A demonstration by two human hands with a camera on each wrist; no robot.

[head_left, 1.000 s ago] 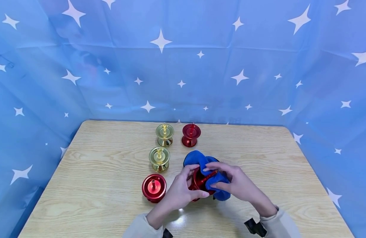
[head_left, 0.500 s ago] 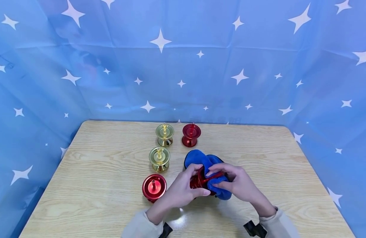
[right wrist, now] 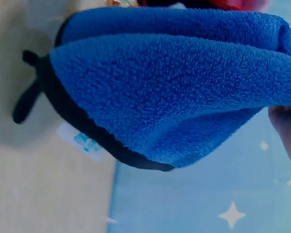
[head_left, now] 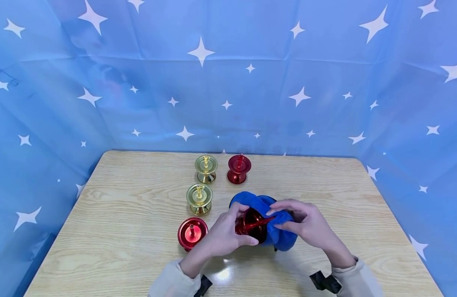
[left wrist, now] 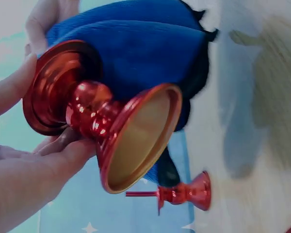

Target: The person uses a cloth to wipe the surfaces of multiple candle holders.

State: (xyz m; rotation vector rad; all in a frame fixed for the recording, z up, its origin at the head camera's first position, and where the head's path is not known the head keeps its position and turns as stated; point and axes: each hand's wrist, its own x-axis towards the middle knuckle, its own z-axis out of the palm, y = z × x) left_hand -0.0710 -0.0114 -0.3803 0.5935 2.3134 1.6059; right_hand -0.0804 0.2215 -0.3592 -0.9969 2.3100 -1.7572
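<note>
My left hand (head_left: 223, 236) grips a shiny red metal candle holder (left wrist: 89, 109), tilted so its spike points right toward the cloth. In the left wrist view its pale gold underside faces the camera, and the fingers and thumb wrap around its dish end. A blue plush cloth (right wrist: 174, 87) with a black edge hangs bunched behind and right of the holder. My right hand (head_left: 306, 220) pinches that cloth close to the spike's tip; in the right wrist view the cloth hides most of the hand.
Left of the hands a second red candle holder (head_left: 192, 233) stands upright. Farther back are two gold candle holders (head_left: 199, 198) and another red one (head_left: 238, 168). They stand on a light wooden table (head_left: 139, 214) against a blue star-patterned backdrop (head_left: 228, 82).
My right hand has shifted right with the cloth, uncovering more of the dish and spike. The left hand keeps its hold in nearly the same place. The standing candle holders have not moved.
</note>
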